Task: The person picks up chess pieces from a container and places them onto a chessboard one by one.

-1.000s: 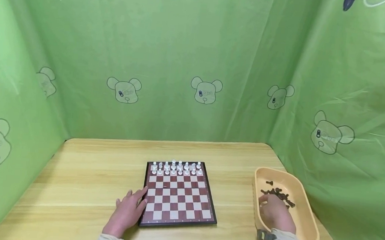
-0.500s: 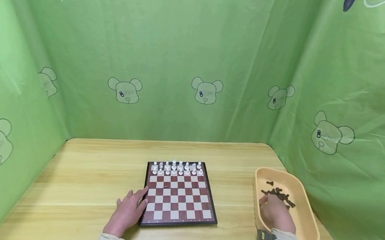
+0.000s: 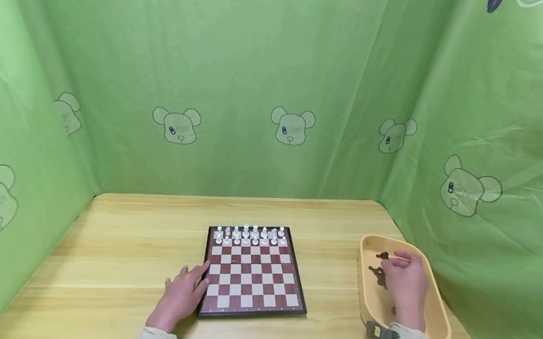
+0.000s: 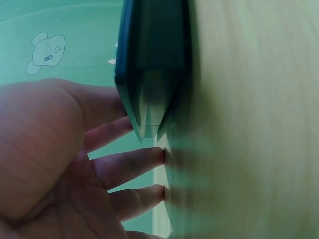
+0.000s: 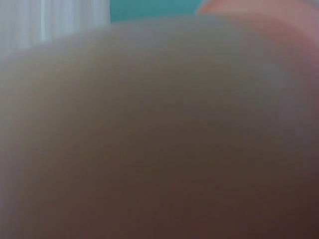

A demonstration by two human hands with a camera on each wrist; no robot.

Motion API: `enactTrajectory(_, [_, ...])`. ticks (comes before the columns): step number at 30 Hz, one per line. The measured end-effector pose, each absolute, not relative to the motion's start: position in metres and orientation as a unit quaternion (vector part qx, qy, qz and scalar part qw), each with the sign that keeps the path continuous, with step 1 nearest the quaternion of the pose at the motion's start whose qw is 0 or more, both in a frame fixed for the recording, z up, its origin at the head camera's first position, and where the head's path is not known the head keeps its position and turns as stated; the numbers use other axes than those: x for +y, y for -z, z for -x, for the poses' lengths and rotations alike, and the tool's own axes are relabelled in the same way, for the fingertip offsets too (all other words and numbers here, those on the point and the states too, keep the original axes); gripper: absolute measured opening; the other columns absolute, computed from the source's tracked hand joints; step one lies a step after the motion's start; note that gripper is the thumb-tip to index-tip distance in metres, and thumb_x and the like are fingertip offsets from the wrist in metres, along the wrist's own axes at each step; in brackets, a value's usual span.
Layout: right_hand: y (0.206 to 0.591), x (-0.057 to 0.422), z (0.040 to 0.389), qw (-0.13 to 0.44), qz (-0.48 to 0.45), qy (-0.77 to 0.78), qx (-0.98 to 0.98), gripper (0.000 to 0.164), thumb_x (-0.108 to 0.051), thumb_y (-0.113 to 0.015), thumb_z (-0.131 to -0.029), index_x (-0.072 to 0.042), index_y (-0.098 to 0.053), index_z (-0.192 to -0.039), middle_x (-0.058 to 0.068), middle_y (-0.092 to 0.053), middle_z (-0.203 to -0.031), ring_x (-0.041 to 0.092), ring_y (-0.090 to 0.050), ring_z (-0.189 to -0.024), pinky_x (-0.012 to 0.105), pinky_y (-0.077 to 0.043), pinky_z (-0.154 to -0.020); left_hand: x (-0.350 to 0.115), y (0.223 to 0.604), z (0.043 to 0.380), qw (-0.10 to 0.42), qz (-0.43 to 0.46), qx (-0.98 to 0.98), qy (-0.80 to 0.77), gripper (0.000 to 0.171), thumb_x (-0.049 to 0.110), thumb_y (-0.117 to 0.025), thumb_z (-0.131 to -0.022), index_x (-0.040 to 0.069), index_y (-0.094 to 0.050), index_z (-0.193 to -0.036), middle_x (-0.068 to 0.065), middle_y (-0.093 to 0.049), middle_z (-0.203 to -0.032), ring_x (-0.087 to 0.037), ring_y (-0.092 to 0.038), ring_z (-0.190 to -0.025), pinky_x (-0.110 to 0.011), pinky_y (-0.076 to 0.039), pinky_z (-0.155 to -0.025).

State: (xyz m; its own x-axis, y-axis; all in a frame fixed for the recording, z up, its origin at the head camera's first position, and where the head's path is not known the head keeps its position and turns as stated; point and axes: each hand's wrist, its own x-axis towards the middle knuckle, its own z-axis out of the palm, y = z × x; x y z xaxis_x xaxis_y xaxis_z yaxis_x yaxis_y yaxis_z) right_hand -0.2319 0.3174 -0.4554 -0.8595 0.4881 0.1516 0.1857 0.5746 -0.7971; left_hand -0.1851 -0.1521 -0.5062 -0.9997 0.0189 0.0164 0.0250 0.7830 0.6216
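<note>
Board and tray at two hands

The chessboard [image 3: 253, 282] lies flat on the wooden table [image 3: 141, 244], white pieces [image 3: 245, 234] upright along its two far rows. A strip of wood separates its right edge from the tray [image 3: 438, 318], whose right rim runs near the green curtain [image 3: 476, 127]. The left hand [image 3: 177, 300], fingers spread and relaxed, touches the board's left edge, gripping nothing. The right hand [image 3: 406, 284] is over the tray, fingers bent, beside the dark pieces [image 3: 378, 273]; whether it holds one cannot be told. The left wrist view adds the board's dark side wall and fingertips [image 4: 158, 156] meeting the table; the right wrist view is mostly blur.
</note>
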Motion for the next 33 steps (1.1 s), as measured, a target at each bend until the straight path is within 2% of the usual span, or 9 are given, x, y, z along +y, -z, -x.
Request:
enactTrajectory(3, [0.453, 0.313, 0.233, 0.267, 0.206, -0.443, -0.830, 0.032, -0.014, -0.070, -0.093, -0.003, -0.067, -0.122, 0.011, -0.072, -0.105, -0.007, -0.055, -0.072, 0.007, -0.047, -0.063, -0.152, 0.508, 0.186, 0.005, 0.011, -0.944, 0.329, 0.047, 0.024, -0.056, -0.106, 0.011, -0.053, -0.151, -0.022, -0.053, -0.151, -0.057, -0.033, -0.145, -0.084, -0.012, -0.110])
enactTrajectory(7, [0.448, 0.307, 0.234, 0.333, 0.206, -0.488, -0.780, 0.024, -0.008, -0.070, -0.092, -0.004, -0.074, -0.115, -0.003, -0.068, -0.091, -0.001, -0.057, -0.073, 0.007, -0.048, -0.060, -0.152, 0.508, 0.186, 0.006, 0.012, -0.944, 0.329, 0.047, 0.024, -0.056, -0.106, 0.011, -0.054, -0.151, -0.021, -0.053, -0.151, -0.057, -0.033, -0.145, -0.084, -0.012, -0.110])
enactTrajectory(11, [0.445, 0.303, 0.234, 0.376, 0.190, -0.546, -0.724, 0.028, -0.001, -0.070, -0.091, -0.005, -0.073, -0.119, -0.009, -0.065, -0.091, 0.004, -0.060, -0.079, 0.007, -0.051, -0.064, -0.152, 0.507, 0.185, 0.006, 0.013, -0.944, 0.329, 0.047, 0.024, -0.056, -0.106, 0.011, -0.054, -0.151, -0.020, -0.053, -0.151, -0.057, -0.033, -0.145, -0.084, -0.012, -0.110])
enactTrajectory(14, [0.442, 0.299, 0.233, 0.412, 0.165, -0.563, -0.698, 0.030, 0.000, -0.072, -0.091, -0.005, -0.074, -0.121, -0.008, -0.069, -0.097, 0.005, -0.063, -0.085, 0.008, -0.053, -0.073, -0.152, 0.506, 0.185, 0.004, 0.013, -0.945, 0.328, 0.047, 0.024, -0.056, -0.106, 0.011, -0.053, -0.152, -0.020, -0.053, -0.152, -0.057, -0.032, -0.145, -0.084, -0.012, -0.110])
enactTrajectory(20, [0.429, 0.283, 0.233, 0.463, 0.105, -0.620, -0.625, 0.029, 0.007, -0.071, -0.089, -0.001, -0.073, -0.117, 0.008, -0.073, -0.111, 0.014, -0.069, -0.099, 0.017, -0.056, -0.091, -0.152, 0.504, 0.185, 0.000, 0.008, -0.944, 0.329, 0.048, 0.024, -0.056, -0.106, 0.011, -0.053, -0.152, -0.020, -0.052, -0.152, -0.057, -0.032, -0.145, -0.084, -0.011, -0.110])
enactTrajectory(25, [0.419, 0.265, 0.232, 0.473, 0.047, -0.670, -0.570, 0.036, 0.016, -0.066, -0.084, 0.000, -0.067, -0.117, 0.013, -0.070, -0.106, 0.020, -0.069, -0.097, 0.020, -0.058, -0.089, -0.150, 0.503, 0.185, 0.000, 0.008, -0.943, 0.332, 0.047, 0.024, -0.056, -0.106, 0.011, -0.053, -0.152, -0.020, -0.052, -0.152, -0.057, -0.032, -0.145, -0.084, -0.011, -0.110])
enactTrajectory(33, [0.407, 0.227, 0.235, 0.459, -0.068, -0.624, -0.629, 0.035, 0.021, -0.065, -0.083, 0.011, -0.062, -0.117, 0.005, -0.073, -0.102, 0.016, -0.069, -0.092, 0.020, -0.058, -0.084, -0.151, 0.504, 0.185, 0.001, 0.009, -0.943, 0.331, 0.047, 0.024, -0.056, -0.106, 0.011, -0.053, -0.152, -0.020, -0.053, -0.152, -0.056, -0.032, -0.145, -0.084, -0.011, -0.110])
